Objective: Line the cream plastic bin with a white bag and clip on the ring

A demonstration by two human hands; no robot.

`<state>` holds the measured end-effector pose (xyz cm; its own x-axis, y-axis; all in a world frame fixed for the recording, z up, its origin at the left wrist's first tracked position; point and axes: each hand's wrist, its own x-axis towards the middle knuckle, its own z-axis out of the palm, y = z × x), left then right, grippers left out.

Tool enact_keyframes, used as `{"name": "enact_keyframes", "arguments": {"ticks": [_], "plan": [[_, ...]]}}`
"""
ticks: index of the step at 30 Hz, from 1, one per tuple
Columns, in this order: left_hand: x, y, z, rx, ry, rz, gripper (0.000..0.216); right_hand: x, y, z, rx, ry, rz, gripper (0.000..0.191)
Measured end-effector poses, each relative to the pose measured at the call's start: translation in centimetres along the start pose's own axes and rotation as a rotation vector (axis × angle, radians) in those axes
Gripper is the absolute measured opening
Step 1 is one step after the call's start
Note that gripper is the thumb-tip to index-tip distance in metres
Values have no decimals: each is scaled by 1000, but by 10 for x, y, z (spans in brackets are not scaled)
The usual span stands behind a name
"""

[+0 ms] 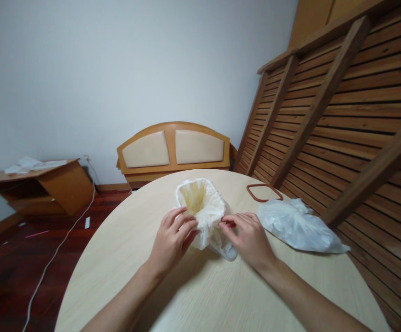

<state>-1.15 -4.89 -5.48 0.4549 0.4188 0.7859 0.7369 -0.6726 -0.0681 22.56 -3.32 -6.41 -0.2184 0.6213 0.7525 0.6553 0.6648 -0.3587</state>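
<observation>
A thin white plastic bag (213,213) lines a small bin (194,196) on the round table. Its edge is folded over the rim, and loose film hangs down the near side. The yellowish inside of the bin shows through the film, while its outer wall is mostly covered. At the near left of the rim, my left hand (173,233) has its fingers curled closed on the bag's edge. My right hand (247,237) pinches the bag at the near right of the rim, thumb and fingers together.
The pale round table (117,272) carries a brown ring-shaped frame (264,193) and a filled whitish plastic bag (299,226) on the right. Slatted wooden panels (325,138) lean close to that side. A white cable (62,244) runs over the dark floor at left.
</observation>
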Motion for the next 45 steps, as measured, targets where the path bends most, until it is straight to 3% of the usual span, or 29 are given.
{"name": "enact_keyframes", "arguments": {"ticks": [8, 22, 28, 32, 37, 42, 45], "plan": [[-2, 1, 1, 1, 0, 2, 13, 2, 0, -2, -7, -8, -24, 10], [-3, 2, 2, -3, 4, -2, 14, 8, 21, -8, -101, -120, 139, 7], [-2, 3, 1, -5, 6, 1, 14, 10, 24, -12, -124, -77, 187, 11], [-2, 3, 1, 6, 23, -18, 12, 9, 13, -17, -114, -31, 76, 23], [-2, 3, 1, -8, 27, -30, 12, 3, -13, -14, -85, -3, -88, 21], [0, 7, -2, -32, 43, -14, 15, 0, -21, -6, -69, -26, -126, 2], [2, 9, -4, -45, 45, -16, 14, 0, -14, -5, -76, -41, -130, 11]]}}
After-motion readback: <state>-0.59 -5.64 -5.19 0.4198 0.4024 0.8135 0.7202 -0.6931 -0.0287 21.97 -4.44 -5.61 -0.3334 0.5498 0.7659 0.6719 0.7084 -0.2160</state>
